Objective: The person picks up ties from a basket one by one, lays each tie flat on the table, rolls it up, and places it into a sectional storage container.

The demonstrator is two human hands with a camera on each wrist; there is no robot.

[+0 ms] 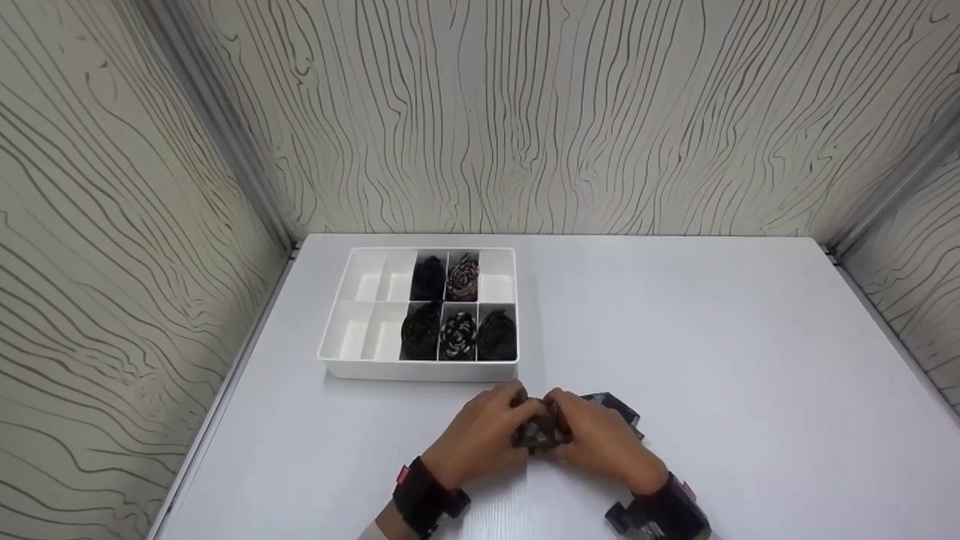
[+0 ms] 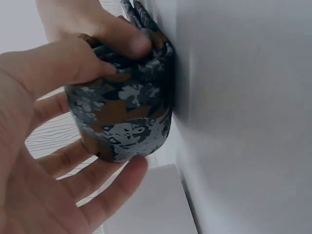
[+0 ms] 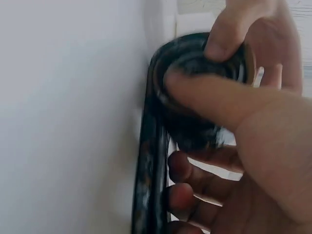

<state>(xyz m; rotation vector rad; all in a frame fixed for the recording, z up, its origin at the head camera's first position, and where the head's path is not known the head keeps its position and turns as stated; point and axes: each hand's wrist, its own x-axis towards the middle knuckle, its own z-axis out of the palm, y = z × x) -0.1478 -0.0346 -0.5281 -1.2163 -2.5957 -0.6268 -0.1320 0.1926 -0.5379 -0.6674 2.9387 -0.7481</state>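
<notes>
Both hands hold a partly rolled strip of patterned cloth (image 2: 129,112), dark with orange-brown and grey-white motifs, on the white table. My left hand (image 1: 491,431) grips the roll from the left, its thumb on the coiled edge and its fingers round the outside. From the other side my right hand (image 1: 596,439) grips it too, its thumb pressed on the coil in the right wrist view. A flat, layered tail of the cloth (image 1: 611,405) extends to the right, past the right hand. The hands cover much of the roll in the head view.
Behind the left hand stands a white divided box (image 1: 420,370). Several compartments hold dark rolled cloths, including a black-and-white patterned roll (image 1: 458,335) and a reddish patterned roll (image 1: 463,278). Wood-grain panels (image 1: 517,112) border the white table (image 1: 712,322) at the back and sides.
</notes>
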